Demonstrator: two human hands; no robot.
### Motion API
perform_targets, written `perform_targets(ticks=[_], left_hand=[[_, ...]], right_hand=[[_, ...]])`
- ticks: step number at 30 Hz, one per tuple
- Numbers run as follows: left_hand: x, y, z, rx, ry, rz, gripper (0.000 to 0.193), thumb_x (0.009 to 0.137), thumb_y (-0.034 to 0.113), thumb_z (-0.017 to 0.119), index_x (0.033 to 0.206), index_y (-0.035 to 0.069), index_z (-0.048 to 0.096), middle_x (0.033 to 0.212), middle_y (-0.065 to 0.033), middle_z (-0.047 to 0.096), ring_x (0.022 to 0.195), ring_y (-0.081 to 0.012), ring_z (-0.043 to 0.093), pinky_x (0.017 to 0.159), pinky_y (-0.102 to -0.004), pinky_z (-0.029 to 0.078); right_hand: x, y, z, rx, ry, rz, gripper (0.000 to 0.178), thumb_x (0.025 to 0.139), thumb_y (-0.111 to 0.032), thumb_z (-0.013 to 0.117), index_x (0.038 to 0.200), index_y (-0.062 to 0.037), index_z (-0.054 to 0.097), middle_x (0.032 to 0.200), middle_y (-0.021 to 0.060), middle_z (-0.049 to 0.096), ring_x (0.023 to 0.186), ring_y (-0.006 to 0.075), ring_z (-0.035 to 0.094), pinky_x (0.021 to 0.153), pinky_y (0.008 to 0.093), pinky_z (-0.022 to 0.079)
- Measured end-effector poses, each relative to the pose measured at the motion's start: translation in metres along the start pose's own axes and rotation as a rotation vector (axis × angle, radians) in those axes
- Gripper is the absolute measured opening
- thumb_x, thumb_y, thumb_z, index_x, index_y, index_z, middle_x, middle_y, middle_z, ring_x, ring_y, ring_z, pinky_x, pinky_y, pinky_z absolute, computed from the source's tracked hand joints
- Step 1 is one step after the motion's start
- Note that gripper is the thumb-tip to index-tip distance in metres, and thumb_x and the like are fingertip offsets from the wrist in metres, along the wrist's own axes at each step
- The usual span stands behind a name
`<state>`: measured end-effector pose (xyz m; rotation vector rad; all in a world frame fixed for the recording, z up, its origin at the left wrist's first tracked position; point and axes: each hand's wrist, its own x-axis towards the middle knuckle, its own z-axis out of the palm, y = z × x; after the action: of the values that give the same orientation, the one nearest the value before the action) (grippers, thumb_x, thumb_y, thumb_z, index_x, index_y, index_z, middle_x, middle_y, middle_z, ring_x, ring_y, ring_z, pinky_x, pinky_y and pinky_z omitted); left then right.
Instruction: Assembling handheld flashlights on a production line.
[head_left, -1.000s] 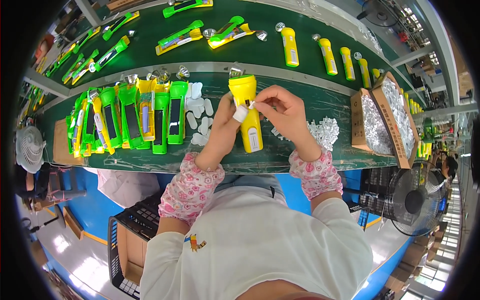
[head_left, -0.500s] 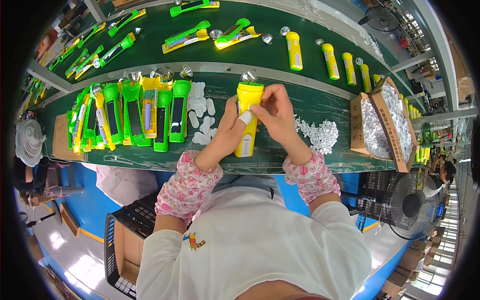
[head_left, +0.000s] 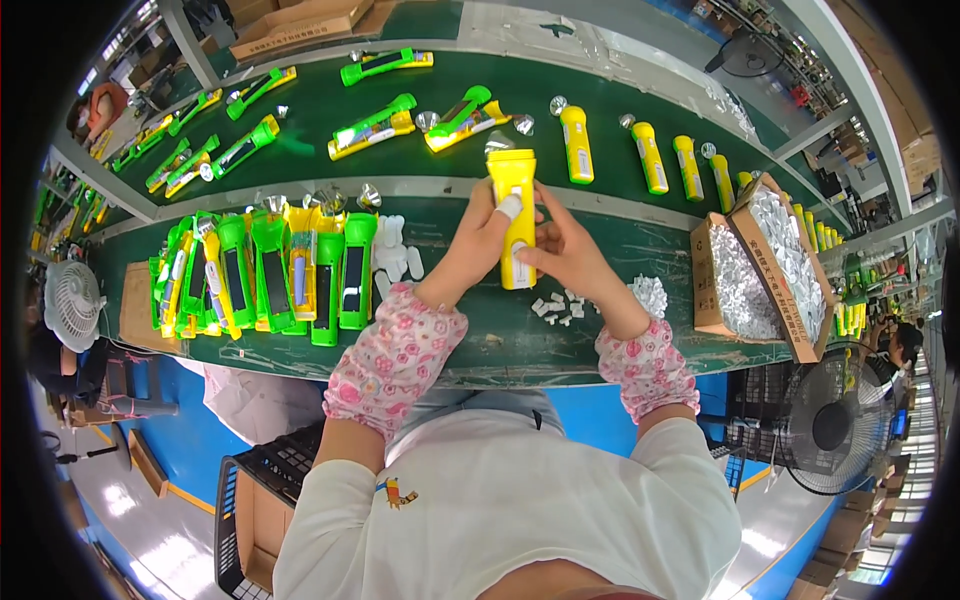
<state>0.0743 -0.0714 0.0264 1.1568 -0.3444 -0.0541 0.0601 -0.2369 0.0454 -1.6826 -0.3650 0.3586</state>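
Upright between both hands is a yellow flashlight body [head_left: 513, 180], its wide head end away from me and a shiny reflector [head_left: 498, 143] just behind it. My left hand [head_left: 478, 245] wraps its left side, with a white-covered thumb lying on the front. On the right side, the fingers of my right hand [head_left: 568, 250] grip the lower part, the thumb on its front near a pale switch panel. Small white plastic pieces [head_left: 560, 307] lie on the green bench close to my right wrist. White oval plates [head_left: 397, 258] are left of my left hand.
Several green and yellow flashlights [head_left: 270, 270] stand crowded at the left. A carton [head_left: 712, 290] of small white parts is at the right. Beyond the bench, a green belt [head_left: 300, 140] carries more flashlights. A black fan [head_left: 832, 425] stands at lower right.
The flashlight body now sits a little right of before, and my right hand has moved from its upper end down to its lower part. My view has shifted slightly too.
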Motion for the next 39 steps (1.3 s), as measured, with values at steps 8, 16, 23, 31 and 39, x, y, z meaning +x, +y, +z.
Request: perform_targets(ticks=[8, 16, 23, 31, 39], left_hand=[[0.133, -0.027, -0.026, 0.625, -0.089, 0.247, 0.046, 0.094, 0.030, 0.058, 0.123, -0.004, 0.046, 0.117, -0.0156, 0.057, 0.108, -0.0302, 0.056, 0.091, -0.0379, 0.045], [0.192, -0.051, -0.138, 1.959, -0.048, -0.074, 0.105, 0.063, 0.030, 0.082, 0.141, -0.005, 0.022, 0.099, -0.0172, 0.066, 0.100, -0.0349, 0.062, 0.103, -0.0566, 0.031], [0.176, -0.032, -0.088, 1.455, -0.190, -0.167, 0.068, 0.059, 0.026, 0.077, 0.112, -0.007, 0.049, 0.110, -0.0267, 0.057, 0.101, -0.0401, 0.059, 0.087, -0.0409, 0.049], [0.057, 0.060, -0.090, 0.917, -0.202, -0.241, 0.062, 0.076, 0.027, 0.072, 0.126, -0.001, 0.049, 0.109, -0.0146, 0.060, 0.098, -0.0204, 0.059, 0.085, -0.0305, 0.046], [-0.049, 0.117, -0.093, 0.428, 0.071, -0.486, 0.044, 0.096, 0.029, 0.055, 0.128, 0.000, 0.051, 0.110, -0.0104, 0.062, 0.091, -0.0148, 0.061, 0.076, -0.0286, 0.053]], right_hand=[[0.068, 0.017, -0.095, -0.089, 0.320, -0.135, 0.072, 0.084, -0.022, 0.071, 0.145, -0.0114, 0.034, 0.080, 0.0051, 0.064, 0.066, 0.0093, 0.058, 0.054, 0.0237, 0.045], [0.109, 0.086, -0.198, -1.303, 0.673, 0.226, 0.049, 0.081, -0.037, 0.069, 0.121, -0.0101, 0.061, 0.110, 0.0191, 0.062, 0.102, 0.0359, 0.059, 0.090, 0.0426, 0.047], [0.129, 0.066, -0.105, -1.207, 0.658, -0.247, 0.068, 0.068, -0.037, 0.078, 0.128, -0.0157, 0.055, 0.124, 0.0150, 0.052, 0.116, 0.0347, 0.049, 0.092, 0.0476, 0.044], [0.131, 0.049, -0.067, -0.945, 0.284, -0.628, 0.011, 0.078, -0.012, 0.063, 0.087, -0.0101, 0.068, 0.091, 0.0072, 0.064, 0.091, 0.0281, 0.060, 0.079, 0.0424, 0.046], [0.054, 0.028, 0.043, -0.877, -0.009, -0.366, 0.025, 0.079, -0.013, 0.062, 0.104, -0.0060, 0.061, 0.095, 0.0155, 0.061, 0.088, 0.0351, 0.061, 0.075, 0.0447, 0.051]])
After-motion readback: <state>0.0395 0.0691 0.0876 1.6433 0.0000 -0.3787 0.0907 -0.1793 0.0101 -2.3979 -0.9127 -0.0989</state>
